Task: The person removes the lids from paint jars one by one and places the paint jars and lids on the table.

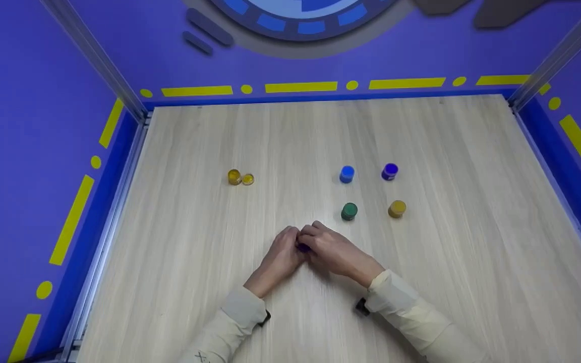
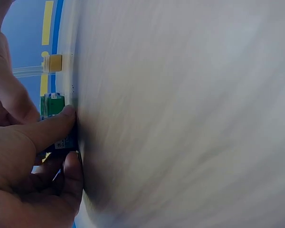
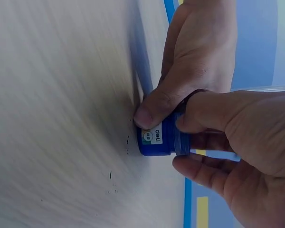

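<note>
On the pale worktop (image 1: 210, 282), the step in hand looks like loosening or fastening a small jar; which way it turns cannot be told. The next move seems to call for a firm base and a straight twist, without tipping it. Both hands meet near the middle: the right hand (image 1: 328, 248) pinches the upper end, and the left hand (image 1: 283, 253) grips the body, thumb over the label. The dark blue jar (image 3: 159, 146) thus lies between them, its base on or just above the surface. Beyond the right hand stand a green jar (image 1: 349, 212), an ochre jar (image 1: 397, 209), a light blue jar (image 1: 347, 174) and a violet jar (image 1: 390, 172). Farther left, a yellow jar (image 1: 234, 177) appears opened, a small lid (image 1: 248, 179) just beside it.
</note>
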Tool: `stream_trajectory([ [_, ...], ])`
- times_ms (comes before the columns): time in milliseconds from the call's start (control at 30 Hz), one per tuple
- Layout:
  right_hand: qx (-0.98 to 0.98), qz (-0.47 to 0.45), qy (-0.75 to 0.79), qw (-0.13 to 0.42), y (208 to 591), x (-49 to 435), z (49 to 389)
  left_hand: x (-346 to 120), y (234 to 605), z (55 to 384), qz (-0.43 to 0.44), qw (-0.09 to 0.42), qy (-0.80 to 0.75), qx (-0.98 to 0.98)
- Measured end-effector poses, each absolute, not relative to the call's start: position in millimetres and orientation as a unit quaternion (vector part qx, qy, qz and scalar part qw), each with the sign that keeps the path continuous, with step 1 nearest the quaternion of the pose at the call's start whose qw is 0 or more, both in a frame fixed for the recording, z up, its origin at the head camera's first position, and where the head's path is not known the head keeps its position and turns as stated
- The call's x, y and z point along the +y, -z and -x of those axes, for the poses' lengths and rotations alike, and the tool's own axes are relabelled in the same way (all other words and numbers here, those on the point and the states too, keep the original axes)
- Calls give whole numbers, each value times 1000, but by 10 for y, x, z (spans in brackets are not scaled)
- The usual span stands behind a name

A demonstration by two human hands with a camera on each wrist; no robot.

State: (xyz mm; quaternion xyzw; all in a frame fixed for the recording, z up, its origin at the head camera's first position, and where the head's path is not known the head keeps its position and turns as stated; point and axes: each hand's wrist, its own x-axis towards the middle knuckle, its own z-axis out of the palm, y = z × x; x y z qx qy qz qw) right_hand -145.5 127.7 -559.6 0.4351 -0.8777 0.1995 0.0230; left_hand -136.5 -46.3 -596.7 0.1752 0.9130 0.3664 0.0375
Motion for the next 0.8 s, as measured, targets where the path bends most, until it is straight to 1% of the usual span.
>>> stream_trajectory([
  [167, -861, -454, -227, 28, 5629, 1323, 1477, -455, 5975, 1363, -180, 17, -364, 914],
  [333, -855, -434, -284, 15, 5702, 1371, 1485, -461, 5995, 1362, -187, -5, -362, 913],
  [467, -867, -379, -323, 0, 5732, 1383, 1468, -474, 5994, 1367, -189, -11, -366, 911],
  [600, -884, -291, -367, 3, 5716, 1340, 1462, -481, 6000, 1369, -191, -4, -386, 902],
  [700, -894, -243, -376, 23, 5703, 1285, 1455, -481, 6011, 1364, -193, 1, -397, 897],
  [800, -909, -236, -338, 52, 5694, 1230, 1430, -479, 6017, 1365, -194, 3, -395, 898],
])
